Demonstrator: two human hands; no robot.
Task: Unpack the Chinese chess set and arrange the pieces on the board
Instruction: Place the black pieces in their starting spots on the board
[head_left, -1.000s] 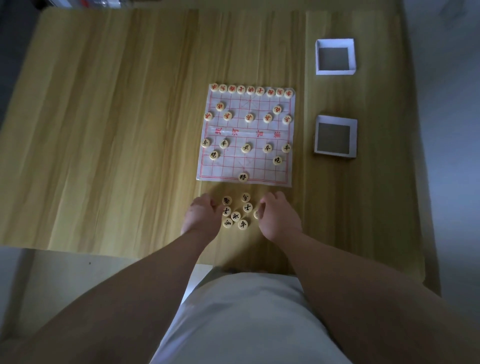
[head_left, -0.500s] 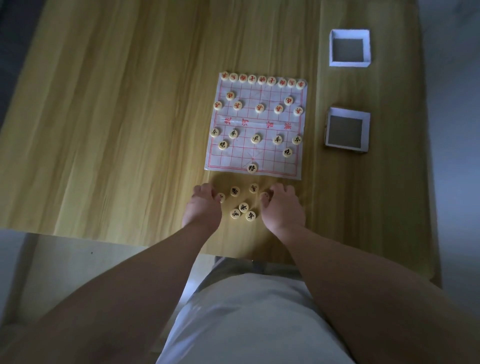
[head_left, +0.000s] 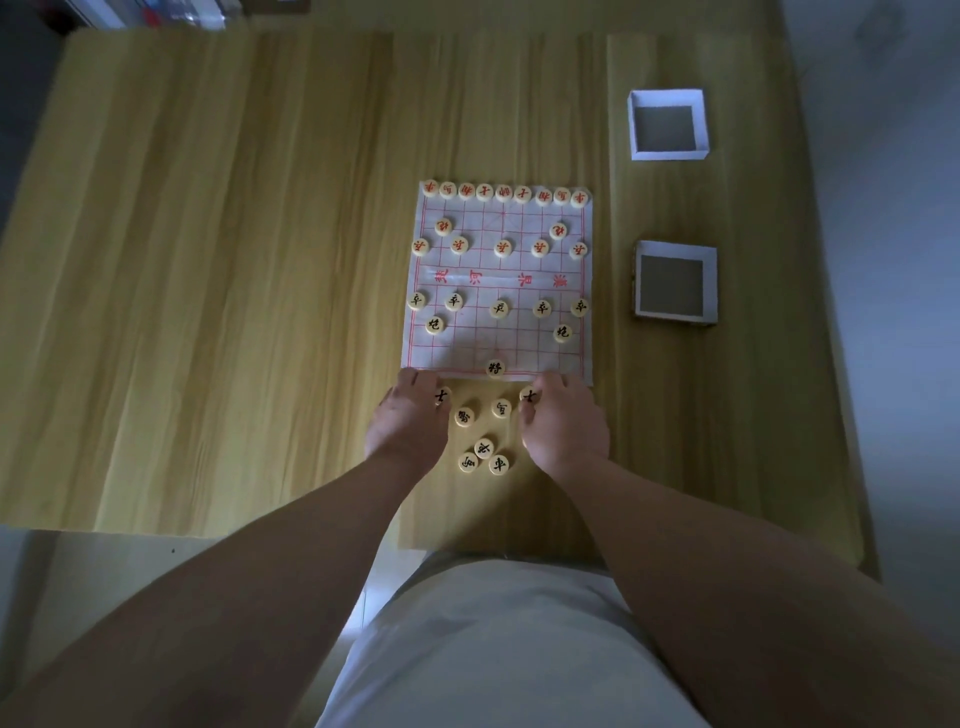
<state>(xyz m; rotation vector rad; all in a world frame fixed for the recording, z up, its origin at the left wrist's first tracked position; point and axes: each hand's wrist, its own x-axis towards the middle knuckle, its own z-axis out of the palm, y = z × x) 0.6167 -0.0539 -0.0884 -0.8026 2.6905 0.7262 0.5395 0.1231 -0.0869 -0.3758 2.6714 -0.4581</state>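
Note:
A white paper chess board (head_left: 496, 338) with red lines lies on the wooden table. Red pieces fill its far rows; black pawns, two cannons and a black general (head_left: 495, 368) stand on the near half. My left hand (head_left: 410, 423) pinches a black piece (head_left: 441, 397) just below the board's near left corner. My right hand (head_left: 563, 423) pinches another black piece (head_left: 529, 396) below the near edge. Several loose black pieces (head_left: 484, 447) lie on the table between my hands.
Two open white box halves stand right of the board: the far box half (head_left: 667, 153) and the near box half (head_left: 675, 314). The table's near edge (head_left: 208, 532) runs close behind my wrists.
Both hands have each picked a black piece out of the loose group and moved forward to the board's near edge. The loose group has become smaller.

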